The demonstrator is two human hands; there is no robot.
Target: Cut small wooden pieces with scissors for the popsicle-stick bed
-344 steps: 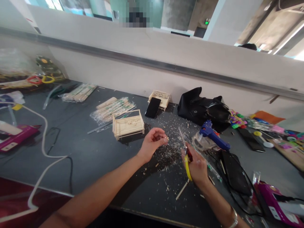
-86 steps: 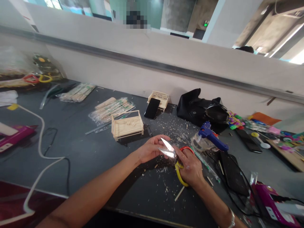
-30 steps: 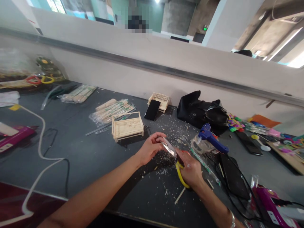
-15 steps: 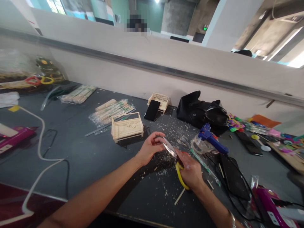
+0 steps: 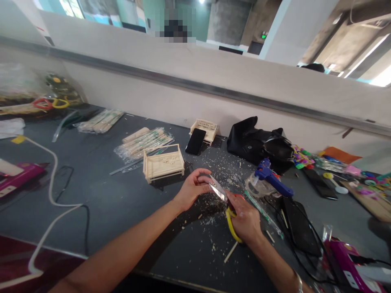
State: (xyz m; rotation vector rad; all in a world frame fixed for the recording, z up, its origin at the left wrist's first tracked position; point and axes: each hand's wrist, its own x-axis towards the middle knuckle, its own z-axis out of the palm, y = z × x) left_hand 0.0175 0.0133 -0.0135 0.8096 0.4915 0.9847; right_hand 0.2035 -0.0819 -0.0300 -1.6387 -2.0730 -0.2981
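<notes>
My right hand (image 5: 245, 217) grips a pair of scissors (image 5: 231, 228) with yellow and red handles, its blades pointing up and left. The blade tips reach my left hand (image 5: 195, 188), whose thumb and fingers are pinched together; whatever they hold is too small to make out. Wood chips lie scattered on the dark table around both hands. Left of them stands a small wooden bed-like frame (image 5: 165, 166) with little pieces on it. Behind, a phone (image 5: 196, 141) leans on a small wooden bench (image 5: 209, 129).
Bagged sticks (image 5: 146, 144) lie at the back left. A black bag (image 5: 259, 142) sits by the wall. To the right are a blue glue gun (image 5: 273, 179) on a clear container, a black phone (image 5: 302, 228), cables and a magenta power strip (image 5: 342, 264).
Both hands are almost where they were. The scissor blades and the fingers of my left hand have shifted very slightly.
</notes>
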